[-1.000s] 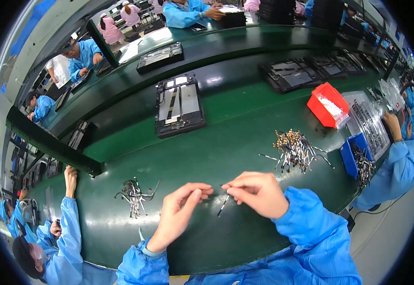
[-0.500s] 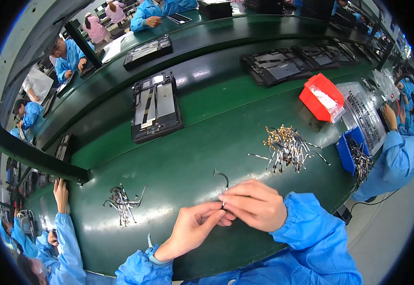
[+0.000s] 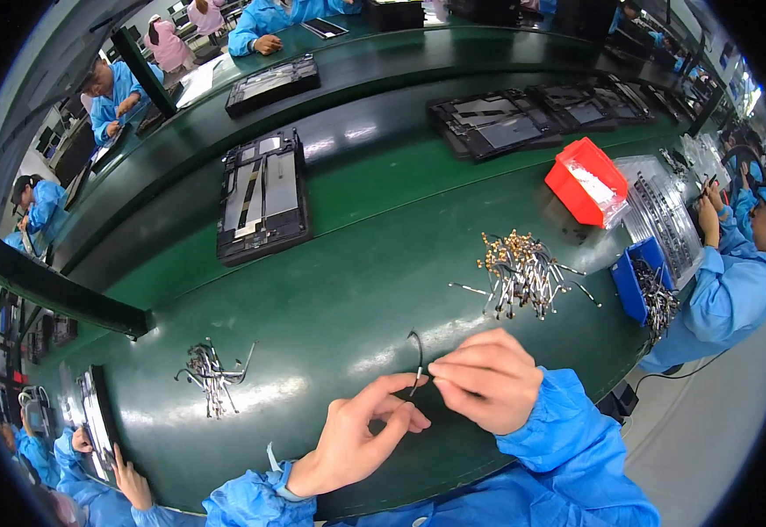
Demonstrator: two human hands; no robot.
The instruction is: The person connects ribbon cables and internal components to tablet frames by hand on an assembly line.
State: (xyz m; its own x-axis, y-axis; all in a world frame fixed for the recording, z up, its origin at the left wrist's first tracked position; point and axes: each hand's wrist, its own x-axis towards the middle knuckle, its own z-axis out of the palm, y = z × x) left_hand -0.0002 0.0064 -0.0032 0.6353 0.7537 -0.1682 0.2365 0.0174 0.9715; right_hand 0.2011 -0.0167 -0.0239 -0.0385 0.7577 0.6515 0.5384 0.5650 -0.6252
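The person's right hand (image 3: 486, 378) and left hand (image 3: 361, 435) meet low over a smooth, shiny green table (image 3: 356, 290). Between them is a thin, dark little cable (image 3: 418, 356). It is bent at the top like a hook and has a small pale tip at the bottom. The right hand's fingertips (image 3: 437, 373) are pinched together on the lower end of the cable. The left hand's fingers are partly curled, with the pointing finger stretched toward the same spot, and it is hard to tell if it really touches the cable. Both arms wear soft, crinkly blue sleeves (image 3: 576, 439).

To the right of the hands, farther up the table, lies a messy pile of thin cables with gold ends (image 3: 519, 272). To the left lies a smaller pile of dark bent cables (image 3: 210, 376). A flat black tray with grey metal parts (image 3: 264, 195) sits farther back. A bright red plastic bin (image 3: 586, 180) and a small blue bin (image 3: 639, 281) full of wiry parts stand at the right, near another person in blue (image 3: 725, 281).
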